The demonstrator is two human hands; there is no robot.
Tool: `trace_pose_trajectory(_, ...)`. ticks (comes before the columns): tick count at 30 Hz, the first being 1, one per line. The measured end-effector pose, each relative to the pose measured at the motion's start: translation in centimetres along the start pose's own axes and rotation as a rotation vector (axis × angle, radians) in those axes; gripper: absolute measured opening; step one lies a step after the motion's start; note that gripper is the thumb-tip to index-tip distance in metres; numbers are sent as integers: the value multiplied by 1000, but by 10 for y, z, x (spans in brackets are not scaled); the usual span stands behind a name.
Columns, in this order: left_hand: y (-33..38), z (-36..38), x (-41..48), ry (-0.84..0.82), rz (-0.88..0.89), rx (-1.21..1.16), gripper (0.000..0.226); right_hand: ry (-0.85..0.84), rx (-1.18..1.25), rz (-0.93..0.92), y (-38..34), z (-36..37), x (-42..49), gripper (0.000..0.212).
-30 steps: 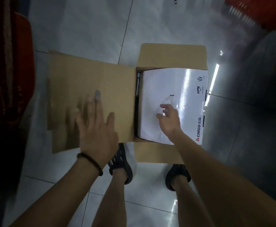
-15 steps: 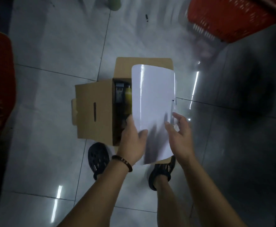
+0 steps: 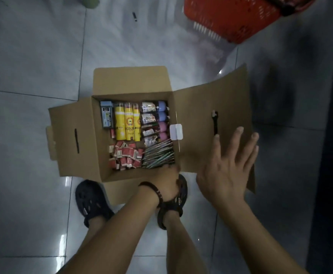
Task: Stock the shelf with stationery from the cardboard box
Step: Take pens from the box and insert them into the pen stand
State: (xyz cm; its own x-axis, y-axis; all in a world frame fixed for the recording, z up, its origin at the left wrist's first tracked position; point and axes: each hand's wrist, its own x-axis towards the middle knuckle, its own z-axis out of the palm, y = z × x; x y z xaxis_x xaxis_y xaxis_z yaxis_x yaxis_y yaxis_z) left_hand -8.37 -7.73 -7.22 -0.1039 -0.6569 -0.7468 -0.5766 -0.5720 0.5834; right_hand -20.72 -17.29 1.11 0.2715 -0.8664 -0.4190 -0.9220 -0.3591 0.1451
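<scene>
- Standing open on the glossy tiled floor, the cardboard box sits just ahead of the person's black sandals, with all four flaps folded outward.
- Its opening is roughly square. With the side flaps spread, its longest reach runs left to right.
- It is plain brown card with a dark slot cut in each side flap. A white tab sits at the inner edge of the right flap.
- At the far side of the box, three yellow pencil tubes lie side by side with their long axes running away from the person. A grey-blue case lies parallel on their left.
- To the right of the tubes, small bottles lie crosswise in a stack with their purple and pink caps toward the right wall.
- At the near side, red packets lie in a loose jumble. Beside them a bundle of pens slants from near-left to far-right.
- The left hand, with a dark bracelet at the wrist, is at the near right corner of the box. Its fingers are hidden behind the rim, so the grip cannot be told.
- The right hand is spread palm down over the right flap with its fingers straight and apart, holding nothing.
- A red basket stands well apart at the far right, blurred.
</scene>
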Motion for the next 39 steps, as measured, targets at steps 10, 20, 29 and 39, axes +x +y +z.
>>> trace_pose_trajectory(10, -108, -13, -23, 10, -274, 146, 33, -414, 212, -74, -32, 102, 74, 38)
trace_pose_trajectory(20, -168, 1, -25, 116, -271, 120, 29, -578, 192, -372, -104, 176, 58, 30)
trace_pose_trajectory(29, -215, 19, -14, 101, -280, 142, 50, -429, -263, -584, -121, 242, 100, 97)
trace_pose_trajectory(39, -210, 33, 6, 178, -206, -101, 42, -353, -346, -580, -107, 276, 109, 62)
